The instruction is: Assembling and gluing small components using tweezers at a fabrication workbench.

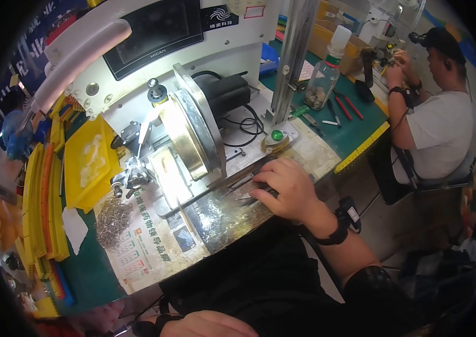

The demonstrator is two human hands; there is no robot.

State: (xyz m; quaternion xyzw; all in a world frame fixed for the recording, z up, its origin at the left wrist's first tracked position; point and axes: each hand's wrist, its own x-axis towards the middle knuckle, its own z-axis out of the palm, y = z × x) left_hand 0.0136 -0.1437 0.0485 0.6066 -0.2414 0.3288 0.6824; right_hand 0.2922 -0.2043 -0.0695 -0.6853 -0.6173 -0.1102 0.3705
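Note:
My right hand (287, 190) rests at the front edge of the bench, its fingers curled around thin metal tweezers (245, 197) whose tips point left. Just beyond it is a green push button (277, 135) on a small base. Left of the hand stands a bench machine with a large round brass-coloured drum (183, 137) under a bright light. A pile of small metal pieces (114, 222) lies on a printed paper sheet (137, 255) at the left. My left hand (210, 324) is low at the bottom edge, away from the bench top, its fingers mostly cut off.
Yellow trays (89, 163) and stacked yellow and orange strips (44, 196) stand at the left. A clear bottle (323, 78), red-handled pliers (343, 105) and other tools lie on the green mat (356, 132). A co-worker (440, 106) sits at the far right.

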